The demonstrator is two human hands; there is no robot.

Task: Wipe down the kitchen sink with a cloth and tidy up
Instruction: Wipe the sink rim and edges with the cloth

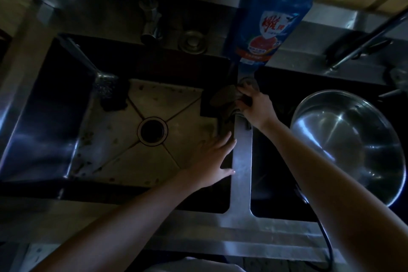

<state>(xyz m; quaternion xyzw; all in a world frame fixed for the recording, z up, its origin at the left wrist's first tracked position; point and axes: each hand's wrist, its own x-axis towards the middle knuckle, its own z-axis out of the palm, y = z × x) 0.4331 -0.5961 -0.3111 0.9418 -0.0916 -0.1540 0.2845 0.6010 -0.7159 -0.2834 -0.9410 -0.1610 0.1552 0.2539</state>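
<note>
A double steel sink lies below me, split by a narrow divider. A dark brownish cloth hangs over the far end of that divider into the left basin. My right hand grips the cloth on top of the divider. My left hand reaches into the left basin with straight fingers beside the divider wall, just below the hanging cloth; whether it touches the wall is unclear. The left basin floor is speckled with dirt around the round drain.
A blue detergent bottle stands at the back of the divider. A big steel bowl fills the right basin. A steel scourer lies in the left basin's far corner. The tap rises behind, and a dark utensil lies at the back right.
</note>
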